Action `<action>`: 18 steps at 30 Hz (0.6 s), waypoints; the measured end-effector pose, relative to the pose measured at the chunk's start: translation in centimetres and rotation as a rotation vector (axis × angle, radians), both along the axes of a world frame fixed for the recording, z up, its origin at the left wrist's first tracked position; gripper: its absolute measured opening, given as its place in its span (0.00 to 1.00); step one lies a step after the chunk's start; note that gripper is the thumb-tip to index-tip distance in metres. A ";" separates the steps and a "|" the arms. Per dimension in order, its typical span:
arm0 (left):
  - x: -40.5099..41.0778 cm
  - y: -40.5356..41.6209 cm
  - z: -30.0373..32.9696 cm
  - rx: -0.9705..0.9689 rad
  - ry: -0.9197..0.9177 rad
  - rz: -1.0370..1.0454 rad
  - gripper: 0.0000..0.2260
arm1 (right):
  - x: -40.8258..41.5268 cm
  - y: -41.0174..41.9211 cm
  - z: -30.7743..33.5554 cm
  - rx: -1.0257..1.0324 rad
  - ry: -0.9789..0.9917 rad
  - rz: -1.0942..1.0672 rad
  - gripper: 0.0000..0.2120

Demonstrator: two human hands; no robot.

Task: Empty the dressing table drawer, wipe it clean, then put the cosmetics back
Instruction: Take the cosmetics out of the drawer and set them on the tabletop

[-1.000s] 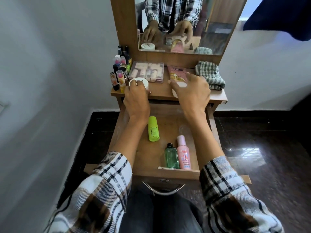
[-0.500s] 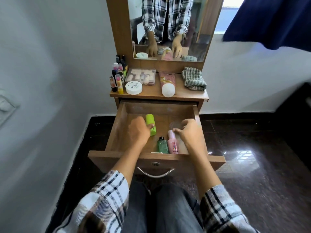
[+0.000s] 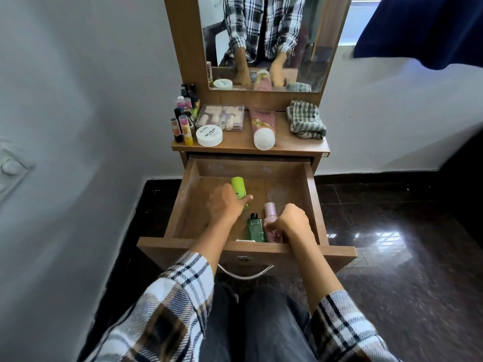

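A home bedroom or dressing corner is showing here: a wooden dressing table (image 3: 251,146) with mirror (image 3: 264,40) is standing against a plain white wall (image 3: 78,100), cosmetics (image 3: 185,121) crowding its worktop.

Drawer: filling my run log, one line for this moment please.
left hand grips green tube | right hand grips pink bottle | drawer open

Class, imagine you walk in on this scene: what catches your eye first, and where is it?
The open drawer in the middle, where the left hand grips a green tube and the right hand holds a pink bottle. Behind it, cosmetics crowd the tabletop under the mirror.
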State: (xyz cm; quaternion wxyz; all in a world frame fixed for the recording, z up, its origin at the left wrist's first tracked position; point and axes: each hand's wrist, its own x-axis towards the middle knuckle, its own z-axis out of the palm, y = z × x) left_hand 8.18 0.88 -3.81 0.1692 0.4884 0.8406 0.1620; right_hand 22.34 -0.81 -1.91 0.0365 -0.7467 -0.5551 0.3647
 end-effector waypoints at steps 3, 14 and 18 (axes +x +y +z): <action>0.2 0.4 -0.2 0.001 0.023 0.005 0.22 | 0.1 0.3 -0.4 -0.037 -0.028 0.008 0.20; -0.5 0.3 0.0 -0.082 -0.186 0.035 0.23 | 0.1 0.8 -1.2 -0.022 -0.047 -0.025 0.20; -0.9 -0.4 0.7 -0.059 -0.290 0.051 0.21 | 0.4 0.5 -1.2 0.160 0.046 -0.090 0.19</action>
